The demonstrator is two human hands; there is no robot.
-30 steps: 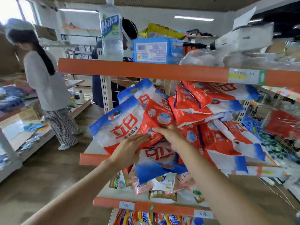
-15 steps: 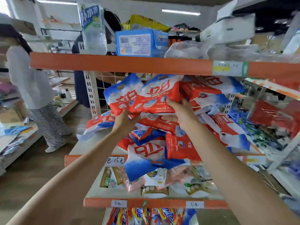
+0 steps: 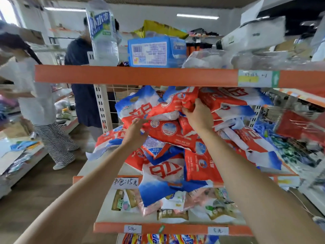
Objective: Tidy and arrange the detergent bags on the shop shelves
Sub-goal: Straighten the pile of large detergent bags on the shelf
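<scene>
Nearest, below both forearms, a low shelf point(image 3: 173, 229) with an orange front edge carries small flat packets point(image 3: 172, 214) and two handwritten price tags. Just above it, under the wrists, the middle shelf point(image 3: 98, 162) holds a loose heap of red, white and blue detergent bags point(image 3: 202, 166); one bag point(image 3: 161, 184) droops over the shelf's front lip beside a handwritten price label point(image 3: 126, 182). The left hand point(image 3: 134, 136) reaches into the left side of the heap, its fingers lightly curled against the edge of a red bag point(image 3: 168, 132) lying on top; whether it grips or only touches is hard to tell. The right hand point(image 3: 197, 114), higher and further in, pinches the crumpled corner of an upper bag point(image 3: 177, 104), thumb and fingers closed round it. To the left of that hand a bag with a cut-out handle point(image 3: 133, 106) leans upright. Above both hands runs the orange edge of the top shelf point(image 3: 135, 75), bearing a large water bottle point(image 3: 102, 36), a blue pack point(image 3: 153, 51) and clear plastic-wrapped goods point(image 3: 211, 59). Far off to the left of the hands, two people stand in the aisle, one in striped trousers point(image 3: 56, 143), the other in dark clothing point(image 3: 84, 95).
</scene>
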